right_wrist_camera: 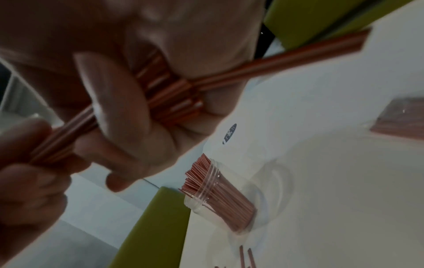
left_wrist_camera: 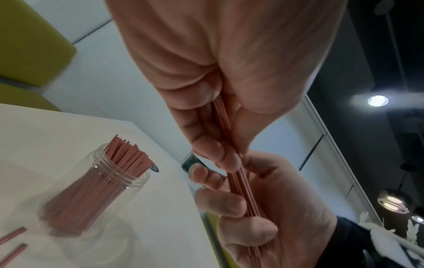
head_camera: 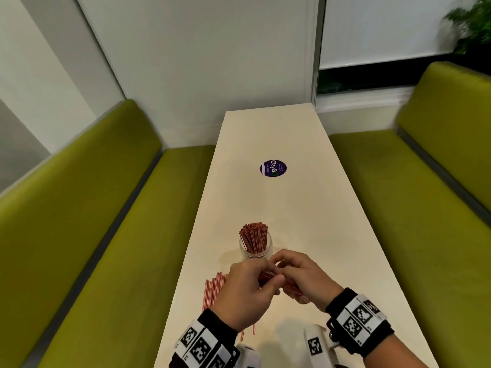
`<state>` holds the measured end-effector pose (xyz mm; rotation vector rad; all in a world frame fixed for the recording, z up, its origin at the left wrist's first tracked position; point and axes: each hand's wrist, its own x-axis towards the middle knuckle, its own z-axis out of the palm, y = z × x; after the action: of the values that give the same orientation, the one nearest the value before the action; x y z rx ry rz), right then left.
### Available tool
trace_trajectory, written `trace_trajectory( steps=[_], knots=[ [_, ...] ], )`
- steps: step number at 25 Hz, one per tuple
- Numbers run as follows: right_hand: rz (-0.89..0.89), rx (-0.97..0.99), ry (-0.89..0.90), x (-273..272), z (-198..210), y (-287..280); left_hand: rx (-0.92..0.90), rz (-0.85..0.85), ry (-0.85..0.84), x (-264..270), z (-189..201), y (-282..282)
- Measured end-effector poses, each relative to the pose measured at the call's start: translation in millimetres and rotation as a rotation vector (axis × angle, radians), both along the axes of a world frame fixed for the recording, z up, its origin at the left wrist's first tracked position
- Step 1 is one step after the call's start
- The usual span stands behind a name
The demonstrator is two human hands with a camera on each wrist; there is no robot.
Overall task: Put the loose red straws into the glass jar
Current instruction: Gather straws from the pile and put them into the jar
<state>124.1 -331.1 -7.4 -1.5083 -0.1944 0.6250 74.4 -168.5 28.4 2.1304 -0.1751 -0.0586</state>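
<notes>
A clear glass jar (head_camera: 255,248) (left_wrist_camera: 96,190) (right_wrist_camera: 220,199) stands upright on the white table, packed with red straws (head_camera: 253,235). Just in front of it both hands hold one bundle of red straws (head_camera: 276,281) (left_wrist_camera: 241,185) (right_wrist_camera: 167,90) above the table. My left hand (head_camera: 252,282) (left_wrist_camera: 220,137) pinches the bundle's left part between thumb and fingers. My right hand (head_camera: 297,274) (right_wrist_camera: 119,116) curls its fingers round the bundle's right part. More loose red straws (head_camera: 215,290) (right_wrist_camera: 397,117) lie on the table under and left of my left hand.
A round purple sticker (head_camera: 273,168) sits mid-table, beyond the jar. Green benches (head_camera: 106,221) (head_camera: 425,195) run along both long sides of the narrow table (head_camera: 305,208). A few single straws (head_camera: 253,329) lie near the front edge.
</notes>
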Motion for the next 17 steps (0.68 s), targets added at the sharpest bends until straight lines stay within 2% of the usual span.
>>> trace_trajectory(
  steps=[2,4,8,10,14,17],
  knots=[
    [0.004,-0.097,0.014,-1,-5,5,-0.018,0.004,-0.005,-3,-5,2],
    [-0.02,-0.087,0.051,-1,-4,8,-0.03,0.034,-0.009,-5,-8,6],
    [-0.103,0.169,0.214,8,3,-4,-0.172,0.185,0.014,-1,-12,21],
    [-0.157,0.227,0.271,7,5,-7,-0.248,0.257,0.012,0,-14,24],
    [-0.291,0.158,0.32,4,-4,10,-0.18,0.25,-0.052,0,-24,15],
    [-0.296,-0.026,0.323,10,-13,16,-0.088,0.148,-0.054,-2,-32,8]
  ],
)
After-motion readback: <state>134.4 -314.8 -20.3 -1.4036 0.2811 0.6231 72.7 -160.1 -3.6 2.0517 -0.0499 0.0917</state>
